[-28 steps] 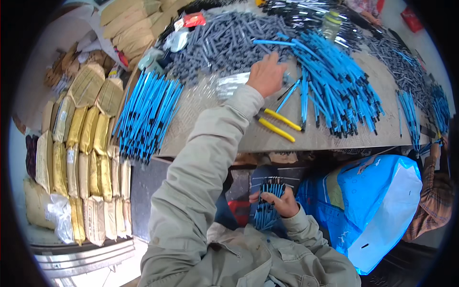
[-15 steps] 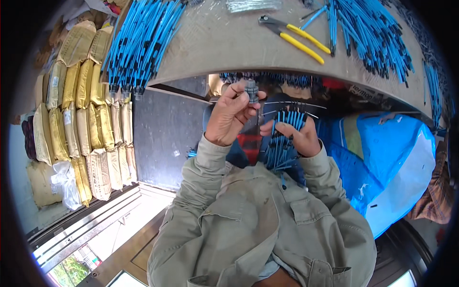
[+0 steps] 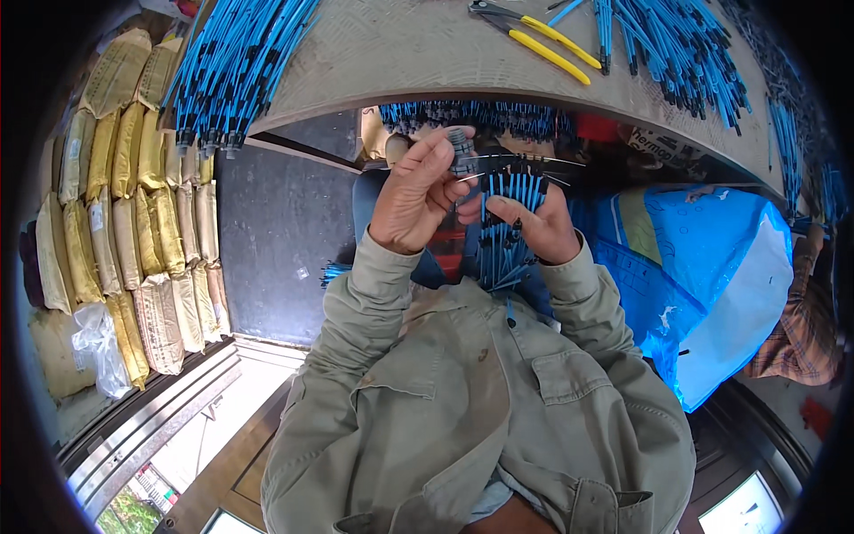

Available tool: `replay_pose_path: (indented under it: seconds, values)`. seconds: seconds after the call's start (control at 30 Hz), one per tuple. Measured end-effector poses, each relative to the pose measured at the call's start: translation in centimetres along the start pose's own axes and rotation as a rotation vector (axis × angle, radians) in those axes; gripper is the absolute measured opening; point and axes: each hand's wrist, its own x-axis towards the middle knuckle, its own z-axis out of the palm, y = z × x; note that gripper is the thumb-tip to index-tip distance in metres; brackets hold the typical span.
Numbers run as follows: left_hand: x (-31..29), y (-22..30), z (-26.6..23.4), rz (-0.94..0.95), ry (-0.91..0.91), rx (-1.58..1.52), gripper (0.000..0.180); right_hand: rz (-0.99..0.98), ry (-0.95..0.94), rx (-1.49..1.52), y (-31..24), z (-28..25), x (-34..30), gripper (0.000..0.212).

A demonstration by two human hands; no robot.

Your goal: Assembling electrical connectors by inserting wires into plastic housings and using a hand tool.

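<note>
My left hand point(image 3: 411, 198) is closed on a short stack of dark grey ribbed plastic pieces point(image 3: 461, 147), pinched between thumb and fingers. My right hand point(image 3: 541, 226) grips a bundle of thin blue rods with black ends point(image 3: 509, 233), its thumb lying across them. Thin silvery wires point(image 3: 565, 161) run crosswise through the black tops of these rods and stick out on both sides. Their left ends reach the grey stack; I cannot tell whether they enter it. The bundle's lower part hangs over my lap.
A table point(image 3: 391, 67) ahead carries blue rod piles point(image 3: 245, 67) point(image 3: 680, 58) and yellow-handled pliers point(image 3: 543, 40). More rods point(image 3: 471, 117) show beneath its edge. Stacked yellow-brown packages point(image 3: 129, 222) stand left, a blue plastic sheet point(image 3: 663, 280) right. A person's checked sleeve point(image 3: 796, 334) is at far right.
My left hand has brought the grey stack against the left ends of the wires. My right hand still holds the rod bundle. The whole view has shifted slightly.
</note>
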Motion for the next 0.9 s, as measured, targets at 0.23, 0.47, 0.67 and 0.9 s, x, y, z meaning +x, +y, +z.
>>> replay_pose_path:
  seconds: [0.23,0.47,0.67,0.9]
  values:
    - [-0.2,0.1,0.7,0.074,0.15,0.242,0.036,0.006,0.003,0.005,-0.1,0.5,0.4,0.029]
    - [-0.3,0.0,0.5,0.093,0.135,0.246,0.037,0.051,0.005,0.051,-0.7,0.6,0.5,0.033]
    - [-0.7,-0.8,1.6,0.241,0.108,0.325,0.038,0.013,0.055,0.059,-0.9,0.8,0.5,0.029]
    - [-0.8,-2.1,2.5,0.44,0.175,0.591,0.043,-0.072,0.102,-0.21,-0.1,0.0,0.5,0.02]
